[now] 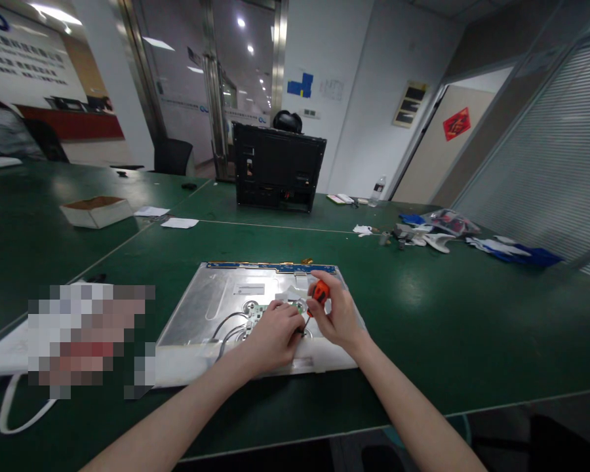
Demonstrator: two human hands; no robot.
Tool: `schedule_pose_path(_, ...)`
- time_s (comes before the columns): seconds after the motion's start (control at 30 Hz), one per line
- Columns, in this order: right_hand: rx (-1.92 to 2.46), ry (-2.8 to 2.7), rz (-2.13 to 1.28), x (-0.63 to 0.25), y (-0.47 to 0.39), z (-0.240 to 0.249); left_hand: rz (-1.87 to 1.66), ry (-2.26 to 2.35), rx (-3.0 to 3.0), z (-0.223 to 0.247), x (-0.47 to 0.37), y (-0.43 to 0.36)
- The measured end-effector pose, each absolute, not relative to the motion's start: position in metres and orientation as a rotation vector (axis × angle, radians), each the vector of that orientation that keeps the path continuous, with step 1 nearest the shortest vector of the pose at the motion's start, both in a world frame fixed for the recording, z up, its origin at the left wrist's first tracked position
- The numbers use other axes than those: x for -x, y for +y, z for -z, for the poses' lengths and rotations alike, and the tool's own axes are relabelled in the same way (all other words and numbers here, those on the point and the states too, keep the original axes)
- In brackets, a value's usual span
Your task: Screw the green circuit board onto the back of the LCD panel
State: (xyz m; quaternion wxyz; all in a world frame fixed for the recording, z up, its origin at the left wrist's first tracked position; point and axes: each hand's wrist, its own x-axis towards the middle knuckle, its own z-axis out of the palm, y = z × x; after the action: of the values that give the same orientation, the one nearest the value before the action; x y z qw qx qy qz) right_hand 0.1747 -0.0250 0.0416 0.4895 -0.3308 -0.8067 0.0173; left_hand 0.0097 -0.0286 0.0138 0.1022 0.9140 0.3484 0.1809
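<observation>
A silvery flat display panel [191, 318] lies back side up on the green table before me. My right hand [341, 318] is closed around the orange-and-black handle of a screwdriver [320, 290], its shaft slanting down to the panel's lower middle. Next to the tip rests my left hand [275, 331], fingers curled together; whatever they pinch is hidden. Partly under that hand is a small green circuit board [255, 314], with dark cables [229, 330] looping off its left side. A blue circuit strip [255, 267] runs along the panel's far edge.
Beyond the panel stands a black monitor housing [280, 167]. An open white box [97, 213] and papers [179, 223] lie to the far left, a pixelated white bag [10, 347] at near left. Bags and loose parts [437, 229] clutter the right back, beside a bottle [377, 190].
</observation>
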Motion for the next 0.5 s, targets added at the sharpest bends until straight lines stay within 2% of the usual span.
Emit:
schedule_pose_path(0.17,0.773,-1.995,-0.061,-0.175,-0.029,-0.045,-0.539,1.024,-2.697,-0.013,-0.01,-0.029)
schedule_pose_path(0.5,0.794,-1.906,0.119,-0.172,-0.02,-0.033,-0.539,1.011,-2.706,-0.013,-0.009,-0.028)
